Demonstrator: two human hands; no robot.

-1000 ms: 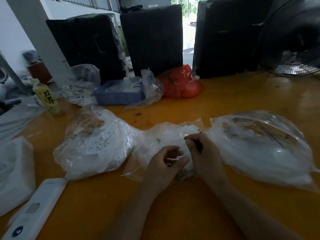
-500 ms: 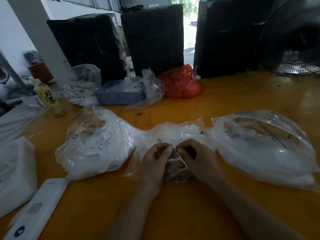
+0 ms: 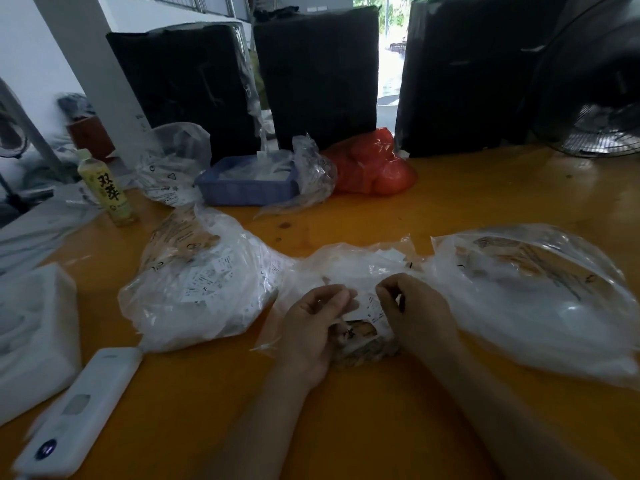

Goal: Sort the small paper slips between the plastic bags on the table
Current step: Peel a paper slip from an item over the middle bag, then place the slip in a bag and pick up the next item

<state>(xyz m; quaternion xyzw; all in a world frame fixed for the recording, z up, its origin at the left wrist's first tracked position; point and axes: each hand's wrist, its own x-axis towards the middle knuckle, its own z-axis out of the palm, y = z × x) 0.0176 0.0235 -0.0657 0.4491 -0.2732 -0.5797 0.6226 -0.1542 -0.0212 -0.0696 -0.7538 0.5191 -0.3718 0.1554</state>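
Three clear plastic bags of small printed paper slips lie on the orange table [image 3: 346, 427]: a full left bag [image 3: 204, 285], a flatter middle bag [image 3: 356, 268] and a large right bag [image 3: 533, 299]. Both my hands work at the near end of the middle bag. My left hand [image 3: 311, 327] has its fingers curled and pinches slips at the fingertips. My right hand [image 3: 415, 313] is curled too, its fingers pinching a white printed slip [image 3: 372, 306] between the hands. Below them lies a brownish bundle [image 3: 360, 341] inside the bag.
A white remote-like device [image 3: 76, 410] and white foam block [image 3: 31, 337] lie at left. A yellow drink bottle [image 3: 107, 188], a blue tray [image 3: 246, 188], more clear bags and a red bag [image 3: 370, 168] stand farther back. Black wrapped parcels [image 3: 315, 74] and a fan [image 3: 599, 98] line the rear.
My hands came together over the middle bag, then parted slightly; a white slip now shows between them. The bags have hardly moved.
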